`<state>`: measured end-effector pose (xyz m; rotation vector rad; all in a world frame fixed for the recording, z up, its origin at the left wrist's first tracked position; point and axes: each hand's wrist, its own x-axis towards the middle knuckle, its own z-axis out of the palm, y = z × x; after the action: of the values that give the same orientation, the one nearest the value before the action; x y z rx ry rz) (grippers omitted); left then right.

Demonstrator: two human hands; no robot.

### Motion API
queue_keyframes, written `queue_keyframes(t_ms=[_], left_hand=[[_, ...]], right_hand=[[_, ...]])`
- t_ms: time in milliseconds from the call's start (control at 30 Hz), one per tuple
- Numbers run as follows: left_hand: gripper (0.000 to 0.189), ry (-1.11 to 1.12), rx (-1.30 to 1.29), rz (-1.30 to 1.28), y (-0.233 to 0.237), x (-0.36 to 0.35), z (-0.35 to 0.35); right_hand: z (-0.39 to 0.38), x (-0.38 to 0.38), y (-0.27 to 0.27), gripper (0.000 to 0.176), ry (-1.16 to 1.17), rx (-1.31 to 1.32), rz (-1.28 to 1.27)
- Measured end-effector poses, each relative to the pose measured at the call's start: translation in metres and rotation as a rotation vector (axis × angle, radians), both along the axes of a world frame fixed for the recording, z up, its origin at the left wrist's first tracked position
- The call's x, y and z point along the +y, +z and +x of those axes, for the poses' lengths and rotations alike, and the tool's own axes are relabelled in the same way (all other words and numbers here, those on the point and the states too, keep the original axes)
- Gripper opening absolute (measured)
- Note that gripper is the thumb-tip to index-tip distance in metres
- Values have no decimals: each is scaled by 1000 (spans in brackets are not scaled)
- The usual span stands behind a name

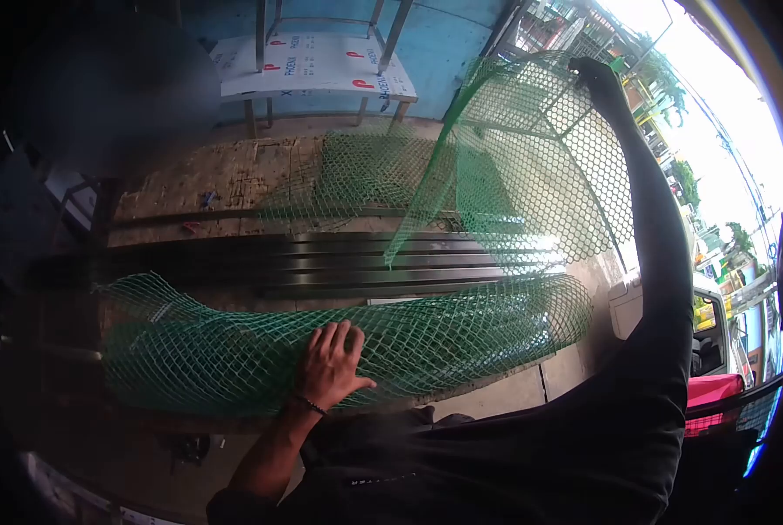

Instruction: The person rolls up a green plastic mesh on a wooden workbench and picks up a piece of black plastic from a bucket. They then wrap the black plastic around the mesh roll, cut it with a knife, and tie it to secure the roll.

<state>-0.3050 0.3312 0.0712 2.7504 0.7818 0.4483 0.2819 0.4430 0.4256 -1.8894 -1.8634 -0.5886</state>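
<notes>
My left hand (330,363), with a beaded bracelet on its wrist, lies palm down on a rolled green plastic mesh (444,337). Its fingers are extended and the thumb points out to the right. The roll stretches along the near side of the workbench. Up at the right, my right hand (593,77) is raised at the end of a dark sleeve, closed on the upper edge of a lifted sheet of green plastic mesh (496,149). This sheet hangs upright and curved, its lower corner over the metal bars. The right hand's fingers are dark and partly hard to see.
Several shiny metal bars (347,262) lie lengthwise on the wooden workbench (181,184). Another flat piece of green mesh (356,179) rests behind them. A metal frame with a white printed panel (321,70) stands at the back. A vehicle (711,324) is outside at the right.
</notes>
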Motion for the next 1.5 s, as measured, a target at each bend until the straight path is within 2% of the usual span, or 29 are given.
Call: queue_keyframes(t_ms=[33,100,133,167,233,267,300,367,433,467,567,633,667,700,733,767,800,867,900,933,967,1000,1033,1200,1233,1300,1367,1433,1500], left_hand=[[92,-2,6,-13,1,0,0],[92,0,15,2,2,1,1],[92,2,14,2,1,0,1],[93,4,13,1,0,0,1],[93,0,13,25,-3,1,1],[93,-3,12,12,-3,1,1],[93,-6,13,-4,-4,1,1],[91,7,7,11,-6,1,2],[100,7,-5,45,-8,1,3],[100,4,9,28,-7,2,3],[103,4,17,32,-8,0,2],[103,2,49,22,-9,0,1],[103,6,40,29,-10,-1,1],[103,8,28,36,-10,-1,1],[103,9,16,28,-10,0,2],[103,2,23,25,-10,-1,2],[103,9,32,13,-9,0,3],[103,13,44,-4,-7,1,4],[103,0,43,0,-6,1,4],[103,11,35,15,-5,0,4],[103,17,27,28,-6,1,4],[104,12,19,37,-7,1,4],[104,-5,13,43,-5,2,5],[102,-1,47,26,0,2,6],[99,0,49,21,0,2,6],[102,2,51,29,-1,1,5],[106,9,42,39,-1,2,7],[107,10,45,30,-2,2,7],[107,8,44,38,-2,2,6]], right_hand=[[5,3,2,30,-1,-3,14],[6,4,11,28,241,154,159],[6,6,13,39,57,378,171],[6,5,13,50,67,390,174],[-14,0,12,52,-70,513,121],[-31,-3,16,37,-200,660,9],[-20,-2,9,36,-122,797,-30],[-31,-4,-10,37,-91,902,73],[-31,3,-23,41,-109,849,166],[-44,0,-21,44,-91,1046,167],[-26,10,-34,41,53,1095,401],[-10,20,-40,55,15,928,566],[7,19,-39,46,39,778,539],[10,13,-39,31,53,75,548],[13,10,-31,28,-184,222,422],[-12,3,-17,34,-420,365,290],[-8,-1,-26,34,-428,369,290],[-2,-10,-49,30,199,9,403],[-19,-19,-56,26,155,8,303],[-46,-27,-64,25,9,36,162],[-55,-30,-76,25,168,77,120],[-85,-41,-83,28,99,123,91],[-89,-44,-89,31,-1,83,75],[-69,-64,-123,22,69,260,-219],[-63,-75,-125,21,126,418,-415],[-48,-75,-160,20,316,850,-502],[-53,-84,-172,14,234,810,-400],[-73,-90,-158,14,71,343,-168],[-82,-89,-140,17,-85,240,5]])
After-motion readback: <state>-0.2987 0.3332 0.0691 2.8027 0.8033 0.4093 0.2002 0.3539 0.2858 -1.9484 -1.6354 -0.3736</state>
